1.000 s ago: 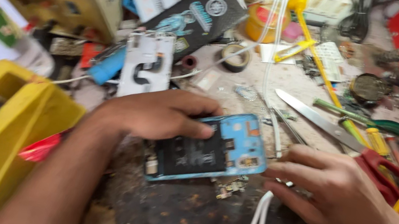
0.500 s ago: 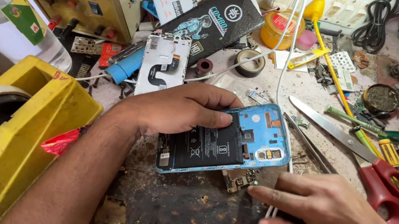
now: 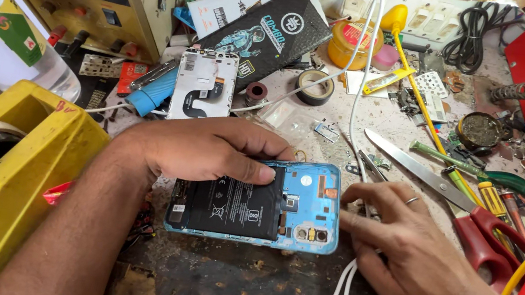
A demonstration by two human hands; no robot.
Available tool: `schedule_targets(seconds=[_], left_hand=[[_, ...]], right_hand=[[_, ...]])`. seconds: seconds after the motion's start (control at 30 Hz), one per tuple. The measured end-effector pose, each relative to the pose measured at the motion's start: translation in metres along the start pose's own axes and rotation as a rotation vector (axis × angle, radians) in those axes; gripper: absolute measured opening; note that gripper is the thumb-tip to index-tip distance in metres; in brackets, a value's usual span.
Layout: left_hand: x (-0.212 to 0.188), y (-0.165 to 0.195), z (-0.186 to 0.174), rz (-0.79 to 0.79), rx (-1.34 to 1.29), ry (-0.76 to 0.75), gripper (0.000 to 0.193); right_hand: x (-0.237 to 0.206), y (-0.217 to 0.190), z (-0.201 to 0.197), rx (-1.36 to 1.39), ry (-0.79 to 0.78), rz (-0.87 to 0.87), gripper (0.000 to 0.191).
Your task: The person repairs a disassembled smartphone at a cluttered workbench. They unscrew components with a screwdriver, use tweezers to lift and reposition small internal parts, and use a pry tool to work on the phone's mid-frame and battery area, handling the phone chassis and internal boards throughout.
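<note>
Single head camera, looking steeply down, close over cluttered workbench point(image 3: 238, 293).

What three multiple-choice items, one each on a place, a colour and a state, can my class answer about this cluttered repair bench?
1. Where does the left hand rest?
A on the opened blue-framed phone's black battery
B on the red-handled scissors
C on the yellow box

2. What colour is the phone's frame?
A red
B blue
C green

3. How is the phone?
A closed
B back off, battery showing
C boxed

Answers:
1 A, fingers press the battery.
2 B, the rim is light blue.
3 B, the insides show; the right hand is beside its edge.
</note>
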State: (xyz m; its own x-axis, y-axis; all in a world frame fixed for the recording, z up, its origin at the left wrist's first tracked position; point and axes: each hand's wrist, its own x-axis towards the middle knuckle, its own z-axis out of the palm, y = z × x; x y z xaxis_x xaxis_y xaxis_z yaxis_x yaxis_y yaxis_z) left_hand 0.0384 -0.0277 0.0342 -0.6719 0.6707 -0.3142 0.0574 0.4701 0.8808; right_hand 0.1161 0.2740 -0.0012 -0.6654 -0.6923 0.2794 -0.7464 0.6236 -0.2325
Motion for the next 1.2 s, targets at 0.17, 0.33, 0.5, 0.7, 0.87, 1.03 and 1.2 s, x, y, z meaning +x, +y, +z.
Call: schedule_targets(seconds=[0.17, 0.33, 0.5, 0.7, 0.87, 1.03, 1.2], left_hand=[[0.006, 0.002, 0.005, -0.057, 0.045, -0.076, 0.043], [0.014, -0.003, 0.012, -0.126, 0.210, -0.080, 0.044], [0.015, -0.006, 0.015, -0.045, 0.369, -0.084, 0.046], [0.011, 0.000, 0.020, -0.075, 0.355, -0.119, 0.047], [0.011, 0.000, 0.030, 0.094, 0.479, -0.109, 0.039], [0.014, 0.000, 0.036, 0.127, 0.480, -0.126, 0.032], [0.015, 0.000, 0.039, 0.154, 0.465, -0.092, 0.031]], right_hand=[[-0.004, 0.016, -0.012, 0.070, 0.064, 0.164, 0.028], [0.000, 0.018, -0.009, 0.111, 0.131, 0.373, 0.018], [-0.005, 0.013, -0.006, 0.034, 0.081, 0.237, 0.018], [-0.008, 0.022, -0.012, 0.042, -0.107, 0.398, 0.025], [-0.010, 0.017, -0.013, 0.036, -0.097, 0.486, 0.033], [-0.010, 0.007, -0.004, -0.030, -0.003, 0.415, 0.031], [-0.010, 0.004, 0.002, -0.097, 0.013, 0.351, 0.020]])
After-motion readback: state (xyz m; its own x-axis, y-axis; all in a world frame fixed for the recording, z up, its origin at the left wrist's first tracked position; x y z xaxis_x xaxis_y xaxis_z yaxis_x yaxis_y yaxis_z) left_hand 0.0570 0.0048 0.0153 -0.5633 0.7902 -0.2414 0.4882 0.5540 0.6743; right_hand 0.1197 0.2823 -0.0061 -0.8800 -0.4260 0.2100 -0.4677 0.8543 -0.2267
